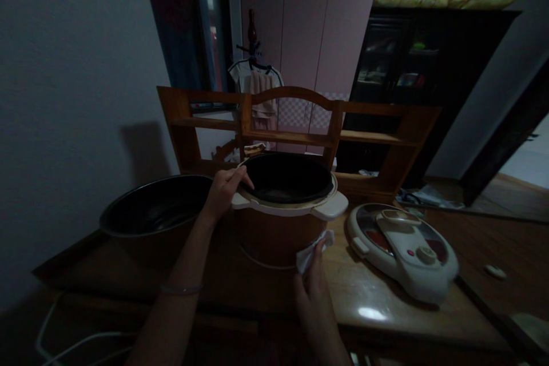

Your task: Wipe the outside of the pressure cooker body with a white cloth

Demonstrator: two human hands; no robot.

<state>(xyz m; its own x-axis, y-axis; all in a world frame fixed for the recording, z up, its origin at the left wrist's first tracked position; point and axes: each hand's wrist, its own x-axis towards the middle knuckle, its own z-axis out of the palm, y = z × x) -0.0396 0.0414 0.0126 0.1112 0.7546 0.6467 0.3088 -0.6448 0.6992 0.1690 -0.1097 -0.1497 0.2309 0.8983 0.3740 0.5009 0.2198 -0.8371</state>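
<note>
A pressure cooker base (pixel 274 240) with a pale rim and side handles stands upright on the wooden desk, its dark inside facing up. My left hand (pixel 223 190) grips the rim at its left side, fingers bent over the edge. Low on the right, my right hand (pixel 315 283) pinches a crumpled white tissue (pixel 305 257) against the outer wall. The black inner pot (pixel 128 206) sits left of the base, close behind my left forearm. To the right lies the cooker's white lid (pixel 403 251), with a handle and a knob on top.
A wooden shelf rack (pixel 291 136) rises along the desk's back edge, right behind the cooker. White cables (pixel 86 336) hang at the lower left. A wall (pixel 86 97) borders the left side. The bare desk top (pixel 369 297) shows in front of the lid.
</note>
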